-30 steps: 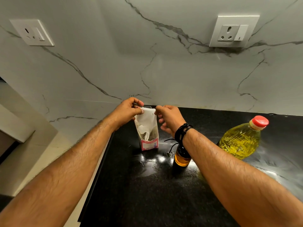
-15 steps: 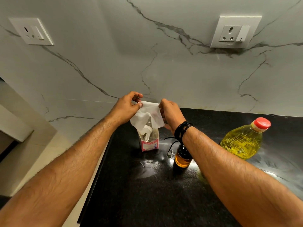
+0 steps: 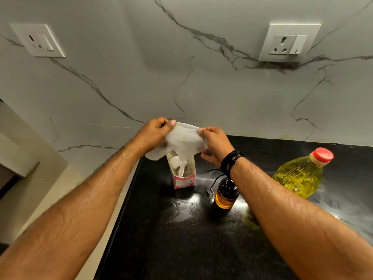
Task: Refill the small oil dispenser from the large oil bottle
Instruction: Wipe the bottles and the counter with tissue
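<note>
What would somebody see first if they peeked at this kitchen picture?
Probably the two hands in the middle: the left hand and right hand pinch a white tissue above a pink-bottomed packet. Next, the big yellow oil bottle with its red cap, on the black counter at the right. The small dispenser stands between them.

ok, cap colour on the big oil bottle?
Red, on the big oil bottle's cap; head view, right side of counter.

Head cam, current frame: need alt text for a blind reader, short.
Both hands, left hand and right hand, pinch a white tissue stretched between them above an open pink tissue pack on a black countertop. To the right stand a small oil dispenser and a red-capped large oil bottle, against a marble wall.
</note>
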